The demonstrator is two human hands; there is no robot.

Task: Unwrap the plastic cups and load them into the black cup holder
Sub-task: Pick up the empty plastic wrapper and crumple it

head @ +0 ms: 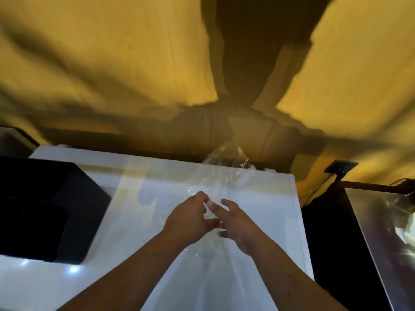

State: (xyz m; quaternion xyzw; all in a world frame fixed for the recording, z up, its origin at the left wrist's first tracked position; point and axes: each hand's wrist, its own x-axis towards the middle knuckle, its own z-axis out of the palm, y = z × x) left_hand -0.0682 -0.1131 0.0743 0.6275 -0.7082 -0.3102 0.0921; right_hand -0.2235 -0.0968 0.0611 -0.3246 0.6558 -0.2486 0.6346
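Left hand: the left hand (190, 215) sits just below the frame's centre, fingers curled inward, pinching the clear plastic wrapping (221, 176) between thumb and fingertips.
Right hand: the right hand (239, 226) lies just beside the left, at its 3 o'clock, fingers half-spread and bent toward the wrapping; motion blur hides whether they grip it, so I cannot tell.
Wrapping: the film runs from between the 2 hands toward 12 o'clock, up to the far edge of the surface, where its crumpled end lifts clear. What it holds is too blurred to tell.
Surface: the white surface (125, 239) lies under both forearms and carries pale reflections and 2 bright light spots at 8 o'clock.
Cup holder: the black cup holder (51, 212) stands on the surface at 9 o'clock of the hands, well apart from them and from the wrapping.
Wall: the yellow wood-grain wall (116, 63) fills the upper half, crossed by a dark shadow of raised arms.
Right side: a glossy panel (381, 232) at 3 o'clock, apart from the surface, with a black wall plate (341, 168) above it.
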